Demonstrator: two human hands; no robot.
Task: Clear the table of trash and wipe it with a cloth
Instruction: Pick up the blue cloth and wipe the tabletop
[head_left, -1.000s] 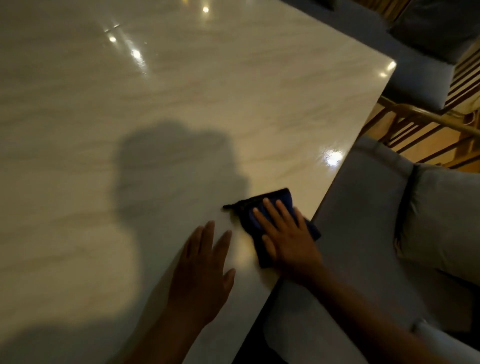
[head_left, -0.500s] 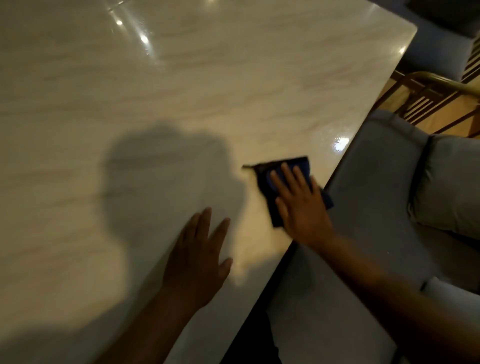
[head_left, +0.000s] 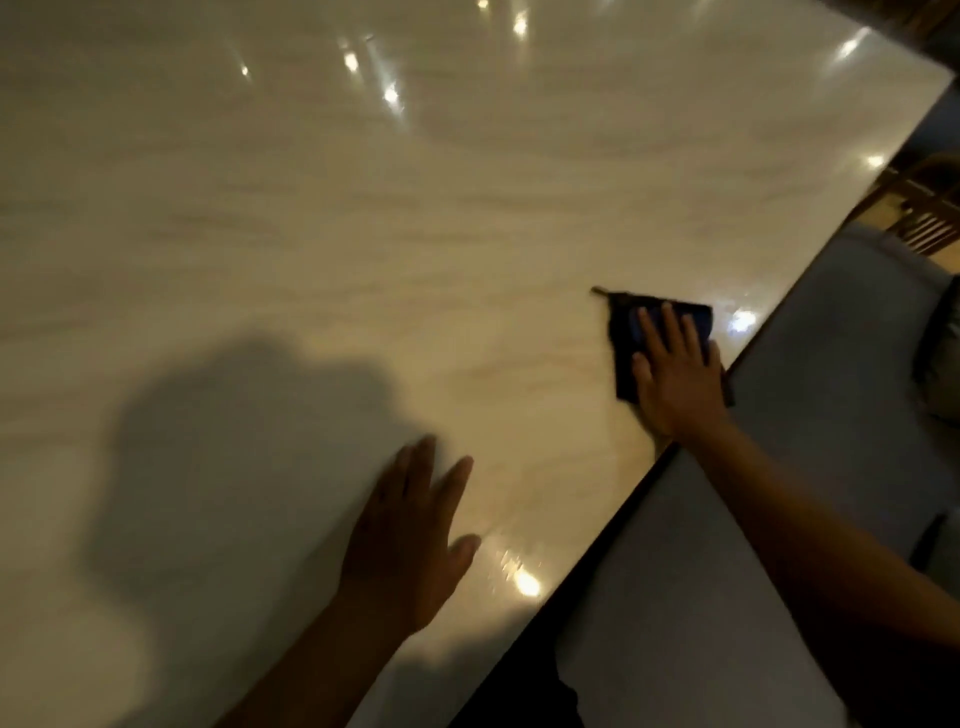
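Note:
A dark blue cloth (head_left: 623, 332) lies flat on the glossy pale marble table (head_left: 363, 208), close to the table's right edge. My right hand (head_left: 672, 376) presses down on the cloth with straight, spread fingers and covers most of it. My left hand (head_left: 410, 535) rests flat on the bare tabletop, nearer to me and to the left, with its fingers straight. No trash shows on the part of the table in view.
A grey upholstered seat (head_left: 779, 519) runs along the table's right edge, with a cushion (head_left: 945, 364) at the far right. Wooden chair slats (head_left: 930, 223) stand beyond it. My shadow falls on the table at the lower left.
My right hand has slid the cloth farther away from me along the table's right edge. My left hand has stayed flat on the tabletop.

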